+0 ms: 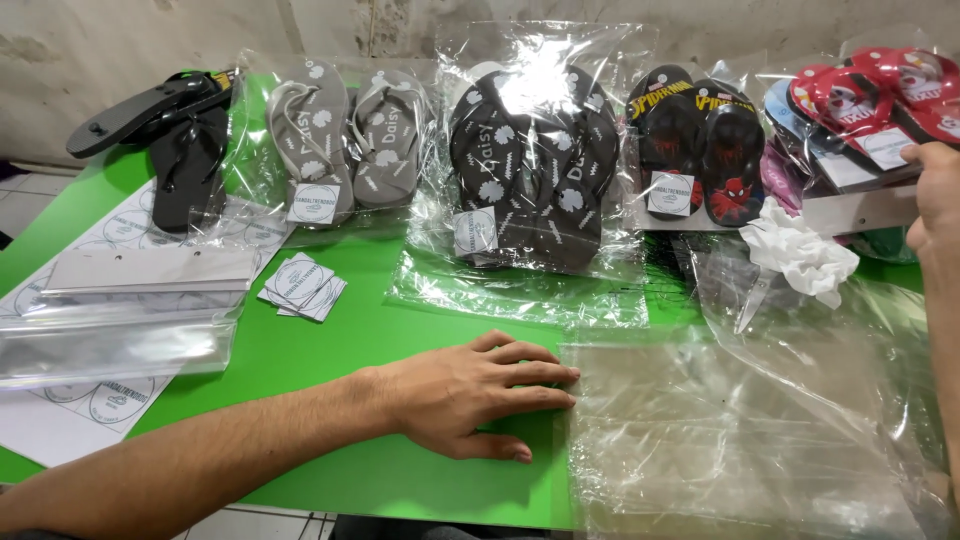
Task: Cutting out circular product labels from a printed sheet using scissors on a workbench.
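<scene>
The left hand (470,395) lies flat and spread on the green table (330,350) at lower centre, fingertips touching the edge of a clear plastic bag (720,430) spread across the lower right. At the right edge, the right hand (935,190) grasps a bagged pack of red flip-flops (880,95). Along the top run clear bags of grey flip-flops (345,135), dark flip-flops (535,165) and black flip-flops (695,145), each bearing a square white label, with loose square labels (303,287) lying at centre left.
</scene>
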